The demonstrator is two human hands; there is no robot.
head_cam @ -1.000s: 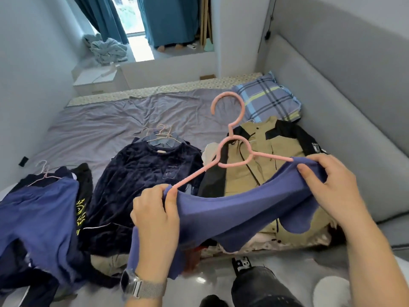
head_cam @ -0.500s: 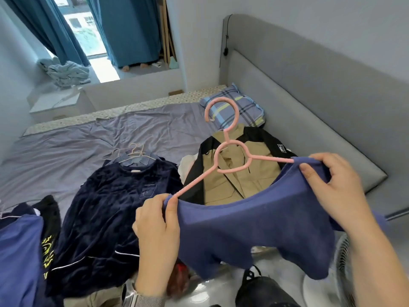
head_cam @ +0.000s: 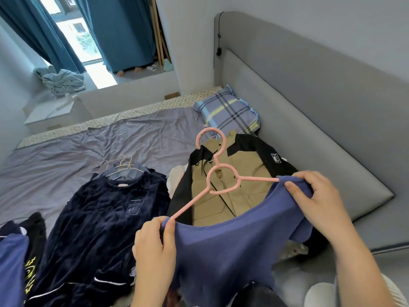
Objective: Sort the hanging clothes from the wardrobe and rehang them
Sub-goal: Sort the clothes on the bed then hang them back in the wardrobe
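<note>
Blue top (head_cam: pixel 223 251) on pink hanger (head_cam: pixel 218 173), held above bed's near edge (head_cam: pixel 365 238) — left hand (head_cam: pixel 155 242) and right hand (head_cam: pixel 318 202) pinch its shoulders; hanger's long axis spans both hands, hook pointing away.

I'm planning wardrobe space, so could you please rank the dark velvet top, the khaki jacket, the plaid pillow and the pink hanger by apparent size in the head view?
1. dark velvet top
2. khaki jacket, partly hidden, so unsure
3. plaid pillow, farther away
4. pink hanger
</note>
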